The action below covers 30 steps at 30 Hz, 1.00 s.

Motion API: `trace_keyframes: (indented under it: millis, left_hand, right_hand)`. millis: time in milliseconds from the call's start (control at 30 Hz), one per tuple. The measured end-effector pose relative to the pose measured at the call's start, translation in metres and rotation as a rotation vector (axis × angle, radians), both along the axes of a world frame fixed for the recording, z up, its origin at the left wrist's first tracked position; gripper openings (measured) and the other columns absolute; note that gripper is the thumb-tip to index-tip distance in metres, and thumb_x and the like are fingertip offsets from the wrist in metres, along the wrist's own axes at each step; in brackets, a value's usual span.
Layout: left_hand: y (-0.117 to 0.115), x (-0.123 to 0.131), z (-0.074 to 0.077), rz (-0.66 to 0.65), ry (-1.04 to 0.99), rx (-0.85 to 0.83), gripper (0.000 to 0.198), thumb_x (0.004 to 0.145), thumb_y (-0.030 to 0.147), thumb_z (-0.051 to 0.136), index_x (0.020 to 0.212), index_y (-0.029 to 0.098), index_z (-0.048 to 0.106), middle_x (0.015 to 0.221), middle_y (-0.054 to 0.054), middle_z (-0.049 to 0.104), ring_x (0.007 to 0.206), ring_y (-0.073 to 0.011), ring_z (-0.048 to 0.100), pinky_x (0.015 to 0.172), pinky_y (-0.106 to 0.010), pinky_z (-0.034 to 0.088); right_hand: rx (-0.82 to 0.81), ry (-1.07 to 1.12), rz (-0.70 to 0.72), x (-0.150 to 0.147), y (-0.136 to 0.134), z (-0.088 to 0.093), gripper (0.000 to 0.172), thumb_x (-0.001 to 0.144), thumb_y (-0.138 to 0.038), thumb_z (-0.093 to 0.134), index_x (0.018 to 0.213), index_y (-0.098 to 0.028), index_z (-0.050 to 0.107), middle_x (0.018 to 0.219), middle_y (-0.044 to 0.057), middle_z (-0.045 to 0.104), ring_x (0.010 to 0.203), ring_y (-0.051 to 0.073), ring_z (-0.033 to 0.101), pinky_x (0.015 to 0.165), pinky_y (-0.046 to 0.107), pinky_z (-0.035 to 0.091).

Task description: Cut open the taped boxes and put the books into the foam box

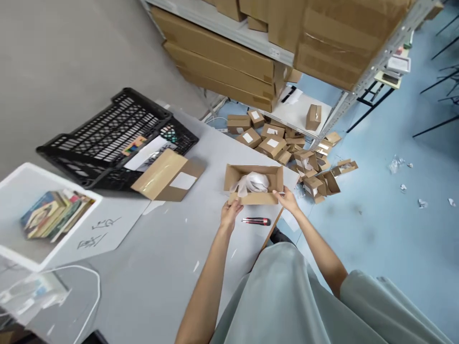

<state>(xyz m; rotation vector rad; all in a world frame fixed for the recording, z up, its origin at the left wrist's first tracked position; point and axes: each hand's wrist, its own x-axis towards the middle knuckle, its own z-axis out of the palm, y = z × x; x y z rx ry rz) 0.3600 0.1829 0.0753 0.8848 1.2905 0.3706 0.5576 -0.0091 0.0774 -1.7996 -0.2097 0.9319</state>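
An open cardboard box (255, 198) sits near the right end of the grey table, with a white plastic-wrapped bundle (257, 182) inside it. My left hand (231, 212) grips the box at its near left corner, thumb over the edge. At the right side of the box, my right hand (287, 198) has its fingers and thumb closed on the near right corner. Just below the box lies a red and black utility knife (256, 221), touched by neither hand. What is wrapped in the plastic cannot be made out.
A black plastic crate (118, 134) and a closed cardboard box (168, 177) stand to the left. A white bin (82, 191) holds books (57, 215). Beyond the table, a shelf rack (229, 28) bears large cartons, and several small boxes (272, 143) are heaped on the floor.
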Motion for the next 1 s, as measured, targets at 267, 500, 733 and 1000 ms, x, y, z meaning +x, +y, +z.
trace_keyframes:
  millis: [267,500,733,1000]
  left_hand:
    - [-0.022,-0.006,0.022,-0.081,-0.018,0.155,0.038,0.083,0.038,0.088,0.112,0.021,0.071,0.114,-0.009,0.083,0.117,-0.0254,0.079,0.116,-0.051,0.059]
    - [-0.089,-0.022,0.057,-0.26,-0.023,0.334,0.061,0.076,0.065,0.089,0.114,0.021,0.071,0.117,-0.012,0.084,0.115,-0.0327,0.079,0.106,-0.049,0.063]
    - [-0.218,-0.008,0.043,-0.426,-0.179,0.295,0.06,0.082,0.069,0.082,0.119,0.023,0.07,0.12,-0.012,0.083,0.118,-0.0318,0.078,0.109,-0.047,0.061]
    - [-0.317,0.013,0.037,-0.648,-0.24,0.178,0.052,0.083,0.071,0.082,0.106,0.026,0.069,0.114,-0.012,0.083,0.11,-0.0335,0.081,0.105,-0.05,0.063]
  right_hand:
    - [-0.226,-0.178,0.024,0.005,0.0,0.005,0.039,0.108,-0.048,0.056,0.074,-0.028,0.054,0.082,0.006,0.074,0.099,0.027,0.075,0.098,0.036,0.056]
    - [-0.036,-0.053,-0.081,-0.003,-0.085,0.023,0.052,0.097,-0.068,0.066,0.07,-0.025,0.057,0.074,0.003,0.068,0.085,0.024,0.071,0.083,0.035,0.061]
    - [-0.045,-0.031,-0.34,-0.03,-0.246,0.046,0.063,0.076,-0.087,0.073,0.074,-0.024,0.063,0.074,0.004,0.067,0.081,0.025,0.069,0.076,0.037,0.061]
    - [-0.164,-0.032,-0.536,-0.041,-0.366,0.067,0.077,0.061,-0.095,0.076,0.085,-0.022,0.067,0.083,0.006,0.071,0.072,0.021,0.065,0.068,0.036,0.058]
